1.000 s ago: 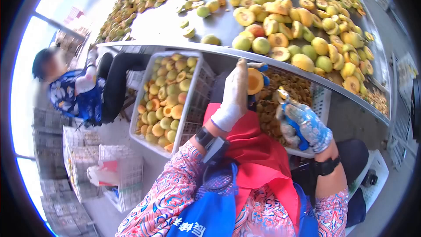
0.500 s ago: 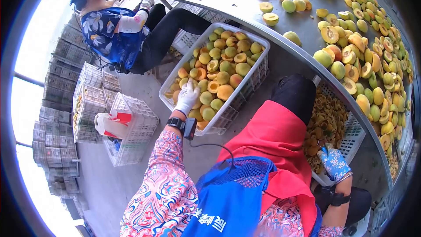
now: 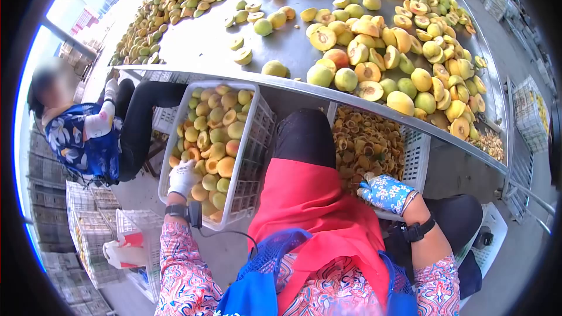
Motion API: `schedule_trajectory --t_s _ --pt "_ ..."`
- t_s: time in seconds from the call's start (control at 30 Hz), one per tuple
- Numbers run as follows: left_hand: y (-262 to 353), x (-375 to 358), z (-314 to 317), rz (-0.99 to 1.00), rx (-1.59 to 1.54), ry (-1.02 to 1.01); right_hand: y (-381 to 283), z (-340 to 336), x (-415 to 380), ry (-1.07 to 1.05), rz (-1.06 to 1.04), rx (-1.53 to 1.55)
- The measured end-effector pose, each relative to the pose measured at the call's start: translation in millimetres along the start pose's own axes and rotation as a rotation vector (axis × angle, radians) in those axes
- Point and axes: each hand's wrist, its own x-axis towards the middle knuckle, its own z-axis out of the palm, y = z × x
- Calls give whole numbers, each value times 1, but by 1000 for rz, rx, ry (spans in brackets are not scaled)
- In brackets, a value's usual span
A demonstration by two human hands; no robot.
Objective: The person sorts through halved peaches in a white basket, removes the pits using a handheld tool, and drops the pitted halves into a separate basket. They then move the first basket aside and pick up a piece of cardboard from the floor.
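Note:
My left hand, in a white glove, lies at the near left side of a white plastic crate full of yellow-green peach halves. Its fingers are apart and touch the top fruit. In a blue flowered glove, my right hand is closed above the near edge of a second crate. That crate holds a heap of brown-yellow fruit scraps. A small piece of something shows at the right fingertips, too small to name.
A metal table with a raised rim spans the front, bearing many halved and whole peaches. At the left a person sits beside the table. Stacked crates and a white-and-red bag stand behind my left arm.
The view has swung to the right, so table and crates appear further left. My left hand stays at the peach crate, now nearer its side. My right hand remains over the scraps.

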Motion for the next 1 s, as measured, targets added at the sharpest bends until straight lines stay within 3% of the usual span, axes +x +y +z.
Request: schedule_trajectory --t_s 0.07,0.1,0.13,0.2,0.27,0.3,0.37,0.43,0.5,0.57,0.63,0.7,0.77,0.8,0.87,0.9,0.97,1.0 --pt "46 23 -38 72 -125 245 -17 -19 -1 49 61 110" --pt "75 37 -51 292 -294 536 -20 -25 -4 81 105 214" --pt "129 38 -92 350 -517 550 -5 -8 -3 154 -82 -15" --pt "212 44 -144 521 -732 543 -10 -16 -4 124 26 36" --pt "278 65 -173 747 -633 595 -20 -25 -4 72 217 148" --pt "310 71 -183 803 -698 522 -22 -27 -5 82 226 154" --pt "370 92 -194 1098 -630 578 -23 -29 -9 118 236 237" --pt "418 121 -188 1227 -370 598 -19 -25 -13 178 193 235" --pt "445 124 -191 1246 25 491 -28 -41 -19 155 321 312" --pt "453 124 -198 1295 150 486 -29 -48 -27 157 328 322" --pt "457 120 -210 1021 341 253 -27 -47 -33 244 262 350" --pt "444 141 -204 1028 377 197 -27 -52 -37 256 246 377" --pt "424 164 -194 1035 -27 321 -30 -62 -41 293 288 342" --pt "418 156 -200 1041 -18 320 -30 -66 -43 333 245 306" --pt "402 118 -211 577 -859 -115 -32 -68 -39 462 301 368" --pt "396 93 -209 574 -854 -117 -34 -69 -34 583 355 423" --pt "387 36 -194 579 -1636 -404 -49 -77 -26 840 258 750" --pt "389 20 -187 592 -1759 -439 -51 -73 -18 938 228 717"
